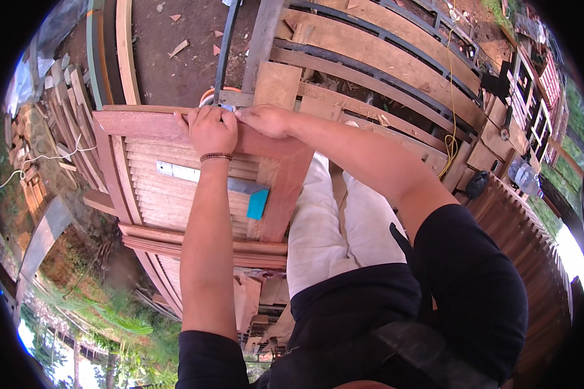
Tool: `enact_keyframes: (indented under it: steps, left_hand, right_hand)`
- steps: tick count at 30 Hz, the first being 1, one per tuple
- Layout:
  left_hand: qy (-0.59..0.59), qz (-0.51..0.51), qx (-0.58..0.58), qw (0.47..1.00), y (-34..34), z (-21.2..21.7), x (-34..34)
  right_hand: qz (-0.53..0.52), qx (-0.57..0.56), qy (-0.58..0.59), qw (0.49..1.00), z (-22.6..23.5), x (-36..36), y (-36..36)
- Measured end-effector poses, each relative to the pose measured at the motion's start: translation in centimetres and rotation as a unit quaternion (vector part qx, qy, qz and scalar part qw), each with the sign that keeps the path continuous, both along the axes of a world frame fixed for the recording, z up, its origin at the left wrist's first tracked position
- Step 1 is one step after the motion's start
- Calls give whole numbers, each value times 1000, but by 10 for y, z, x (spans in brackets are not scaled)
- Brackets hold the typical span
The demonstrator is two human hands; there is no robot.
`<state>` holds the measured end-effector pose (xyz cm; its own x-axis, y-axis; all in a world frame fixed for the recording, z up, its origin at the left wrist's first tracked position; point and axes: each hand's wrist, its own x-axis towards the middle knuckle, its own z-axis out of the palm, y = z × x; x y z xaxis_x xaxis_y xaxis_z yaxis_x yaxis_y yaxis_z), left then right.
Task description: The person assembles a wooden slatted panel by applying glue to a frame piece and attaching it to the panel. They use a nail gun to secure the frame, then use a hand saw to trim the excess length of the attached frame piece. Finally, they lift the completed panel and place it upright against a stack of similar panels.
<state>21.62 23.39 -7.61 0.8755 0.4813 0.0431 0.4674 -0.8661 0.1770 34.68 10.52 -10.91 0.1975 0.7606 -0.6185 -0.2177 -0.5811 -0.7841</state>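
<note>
A reddish-brown louvered wooden door (281,188) lies in front of me, its broad rail at the far end. My left hand (213,131) is closed over the outer edge of this rail, knuckles up. Close beside it, my right hand (266,121) is closed at the same edge, its fingertips pointing towards the left hand. Whatever is pinched there is too small and covered to make out. Across the slats rests a try square with a teal handle (257,204) and a metal blade (178,171), partly behind my left forearm.
Beyond the door stands a slatted frame (363,39) of planks and dark bars. A yellow cord (452,146) hangs on its right side. Stacked timber offcuts (78,97) and a white cable (52,157) lie at left. At right are a clear plastic bottle (524,175) and a slatted wooden surface (522,259).
</note>
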Motion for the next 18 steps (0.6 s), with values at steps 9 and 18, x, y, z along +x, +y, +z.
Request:
enact_keyframes:
  steps: [9, 18]
  left_hand:
    - [-5, 17, 0, 1000, -2, 1, -3]
    - [-8, 57, -61, 997, -4, 5, 0]
  right_hand:
    - [-52, -31, -3, 998, -21, 45, -10]
    - [-89, -82, -9, 993, -26, 83, -9]
